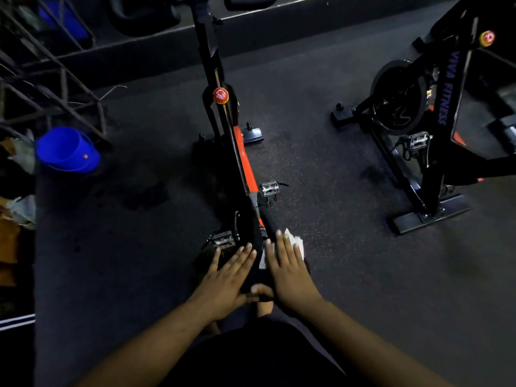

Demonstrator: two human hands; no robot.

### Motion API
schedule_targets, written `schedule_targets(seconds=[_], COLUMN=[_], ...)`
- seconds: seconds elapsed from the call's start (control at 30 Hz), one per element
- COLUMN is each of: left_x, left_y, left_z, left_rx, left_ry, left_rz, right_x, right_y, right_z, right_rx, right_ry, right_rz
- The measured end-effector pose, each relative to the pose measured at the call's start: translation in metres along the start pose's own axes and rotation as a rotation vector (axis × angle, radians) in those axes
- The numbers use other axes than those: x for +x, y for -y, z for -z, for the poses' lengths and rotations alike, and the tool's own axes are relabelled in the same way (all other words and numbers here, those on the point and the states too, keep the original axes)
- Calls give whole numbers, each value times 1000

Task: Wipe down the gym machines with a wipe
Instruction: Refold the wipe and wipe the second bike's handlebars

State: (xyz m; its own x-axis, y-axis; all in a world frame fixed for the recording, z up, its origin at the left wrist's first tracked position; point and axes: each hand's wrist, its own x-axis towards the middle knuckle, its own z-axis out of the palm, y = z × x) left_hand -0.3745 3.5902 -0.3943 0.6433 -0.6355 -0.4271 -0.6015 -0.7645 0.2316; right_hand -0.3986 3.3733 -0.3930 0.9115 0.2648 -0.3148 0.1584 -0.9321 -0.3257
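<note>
A black and orange spin bike (240, 152) stands right below me, its black saddle (255, 272) between my hands. My left hand (227, 277) lies flat with straight fingers on the saddle's left side. With its fingers straight, my right hand (289, 270) presses a white wipe (296, 241) onto the saddle's right side. The wipe shows past my fingertips and under the palm. A red knob (220, 95) sits on the bike's frame further up.
A second black spin bike (424, 113) stands to the right on the dark rubber floor (321, 152). A blue bucket (67, 149) sits at the left beside a metal rack (55, 76). Pedals (269, 188) stick out from the near bike.
</note>
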Motion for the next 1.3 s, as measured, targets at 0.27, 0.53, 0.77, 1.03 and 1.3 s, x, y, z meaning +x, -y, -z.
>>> schedule_targets(seconds=[0.27, 0.53, 0.77, 1.03, 1.3], left_x=[2, 9, 10, 11, 14], left_y=[17, 77, 121, 121, 99], left_z=[4, 17, 37, 34, 65], left_rx=[49, 85, 93, 110, -164], left_ry=[54, 104, 110, 155, 216], left_rz=[-65, -111, -287, -520, -397], right_x=[2, 110, 17, -26, -27], right_y=[5, 35, 70, 132, 147], right_z=[-5, 21, -31, -52, -3], right_rx=[4, 13, -153, -212, 567], right_ry=[-99, -164, -301, -199, -471], right_rz=[-132, -206, -345, -484, -559])
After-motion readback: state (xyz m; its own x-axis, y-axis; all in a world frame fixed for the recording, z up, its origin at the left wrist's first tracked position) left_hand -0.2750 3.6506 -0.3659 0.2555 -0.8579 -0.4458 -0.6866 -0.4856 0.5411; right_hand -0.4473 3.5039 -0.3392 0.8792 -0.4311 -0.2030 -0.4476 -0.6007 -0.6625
